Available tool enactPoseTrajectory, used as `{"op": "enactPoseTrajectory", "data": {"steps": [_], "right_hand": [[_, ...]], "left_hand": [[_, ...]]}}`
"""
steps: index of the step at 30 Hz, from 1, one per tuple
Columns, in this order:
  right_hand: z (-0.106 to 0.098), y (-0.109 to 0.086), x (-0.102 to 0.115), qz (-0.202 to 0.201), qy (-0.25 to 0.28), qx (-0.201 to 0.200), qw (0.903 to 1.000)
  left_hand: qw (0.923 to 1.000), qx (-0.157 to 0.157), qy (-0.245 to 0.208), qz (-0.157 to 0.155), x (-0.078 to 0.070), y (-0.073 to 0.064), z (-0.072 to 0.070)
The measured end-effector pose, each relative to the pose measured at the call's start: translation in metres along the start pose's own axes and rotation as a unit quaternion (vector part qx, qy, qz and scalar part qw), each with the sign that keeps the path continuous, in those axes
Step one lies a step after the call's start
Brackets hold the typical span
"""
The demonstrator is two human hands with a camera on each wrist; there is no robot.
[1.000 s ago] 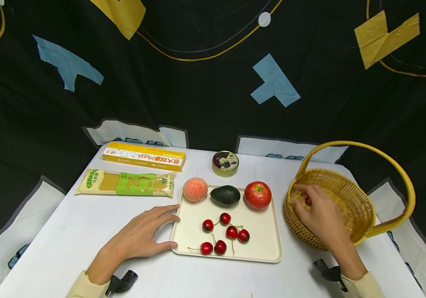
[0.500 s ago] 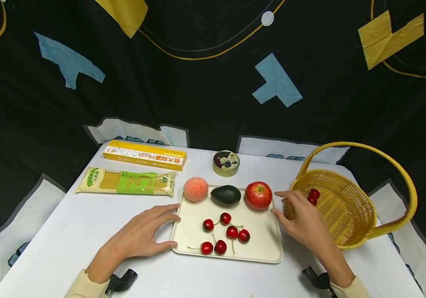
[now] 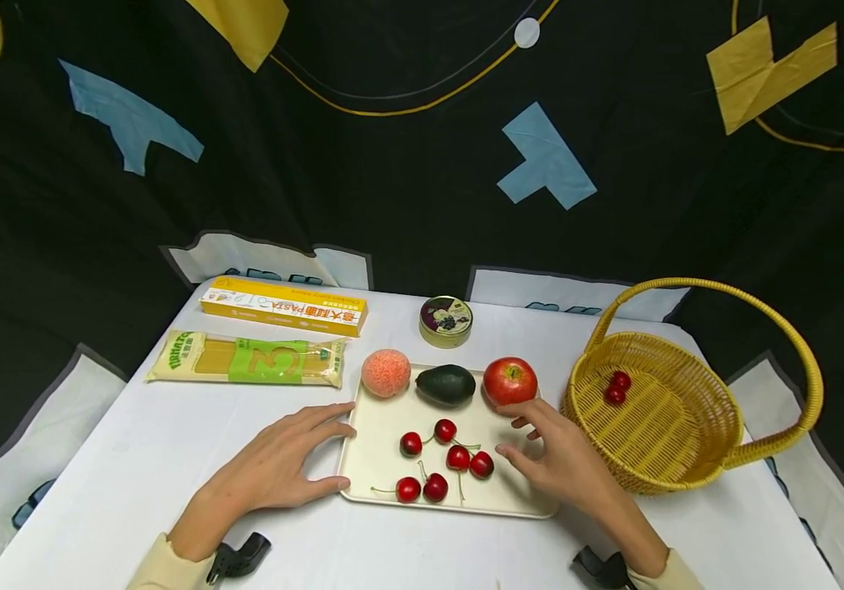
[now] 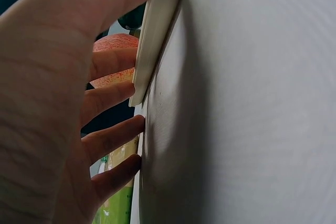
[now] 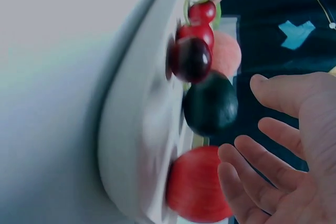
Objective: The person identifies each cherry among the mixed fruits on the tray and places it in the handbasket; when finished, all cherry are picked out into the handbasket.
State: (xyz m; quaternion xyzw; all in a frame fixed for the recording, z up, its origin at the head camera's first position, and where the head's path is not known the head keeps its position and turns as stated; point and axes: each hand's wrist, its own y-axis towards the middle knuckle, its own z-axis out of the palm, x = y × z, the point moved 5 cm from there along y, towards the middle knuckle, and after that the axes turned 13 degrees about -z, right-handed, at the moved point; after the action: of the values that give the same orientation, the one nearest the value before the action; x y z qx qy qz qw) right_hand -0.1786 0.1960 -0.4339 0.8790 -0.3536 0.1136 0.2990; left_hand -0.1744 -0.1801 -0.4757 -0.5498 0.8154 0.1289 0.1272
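In the head view, six glossy, dark-red round cherries [image 3: 457,458] are spread over the near middle of a cream rectangular tray [image 3: 518,501], several with thin green stems showing; two more red cherries [image 3: 614,395] are held in the golden woven basket [image 3: 687,393] at the right. The tray's left edge is touched by the left hand [image 3: 274,459], its fingers spread. The right hand [image 3: 562,459] is held over the tray's right side, thumb and fingers well parted and nothing gripped. Along the tray's far side are set a mottled pink-orange round fruit [image 3: 386,374], a dark green avocado [image 3: 446,385] and a red apple [image 3: 510,380]. "PASTA" can be read on the yellow-and-white carton [image 3: 284,306] at far left; the green lettering on the clear noodle packet [image 3: 248,359] and the print on the round dark-lidded tin [image 3: 446,321] cannot be fully made out. In the left wrist view, the round fruit is partly covered by the left fingers, and the thumb tip is cut off. In the right wrist view, the cherries are blurred and overlapped, and the apple is partly hidden by fingertips; whether it is touched cannot be told.
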Motion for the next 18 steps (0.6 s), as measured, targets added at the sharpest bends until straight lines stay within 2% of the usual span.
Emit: {"op": "enactPoseTrajectory", "data": {"steps": [12, 18], "right_hand": [[0.027, -0.006, 0.01, 0.001, 0.036, 0.09, 0.9953], [0.034, -0.007, 0.01, 0.001, 0.05, 0.119, 0.9916]], "left_hand": [[0.9999, 0.006, -0.008, -0.011, 0.001, 0.0, 0.001], [0.9998, 0.009, -0.012, -0.016, 0.001, 0.0, 0.003]]}}
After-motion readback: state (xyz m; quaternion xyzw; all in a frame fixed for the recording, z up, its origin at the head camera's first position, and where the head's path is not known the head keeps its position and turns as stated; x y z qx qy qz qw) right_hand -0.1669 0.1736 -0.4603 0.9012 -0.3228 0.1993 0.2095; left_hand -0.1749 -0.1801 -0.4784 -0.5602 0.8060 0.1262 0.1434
